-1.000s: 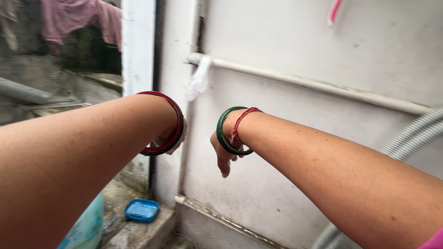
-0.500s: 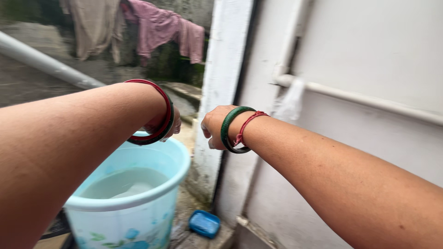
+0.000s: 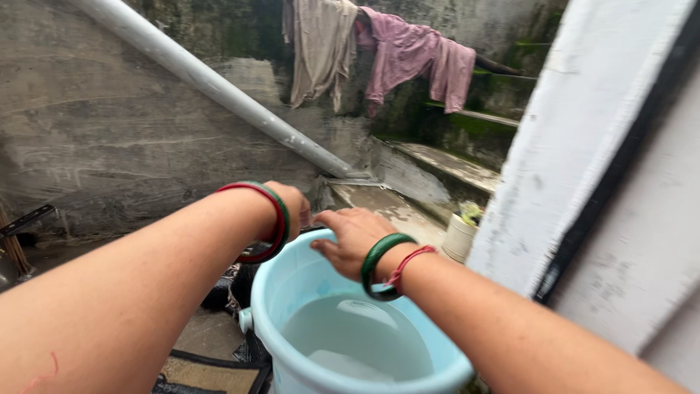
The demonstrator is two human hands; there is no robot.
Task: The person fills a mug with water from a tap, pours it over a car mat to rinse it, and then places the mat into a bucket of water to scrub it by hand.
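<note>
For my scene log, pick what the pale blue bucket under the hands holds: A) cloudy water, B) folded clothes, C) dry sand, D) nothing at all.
A: the pale blue bucket shows a cloudy water surface well below its rim, with the right hand and left hand above its far edge.

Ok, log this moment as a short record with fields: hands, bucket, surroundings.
left hand: over the far rim of the bucket, red and green bangles on the wrist; grip cannot be told
right hand: palm down above the bucket, green bangle and red thread at the wrist, holds nothing
bucket: light blue plastic, holds cloudy water
wall: grey pipe slanting across it
clothes: pink garment and beige cloth hanging
corner: small white pot with a plant
</note>
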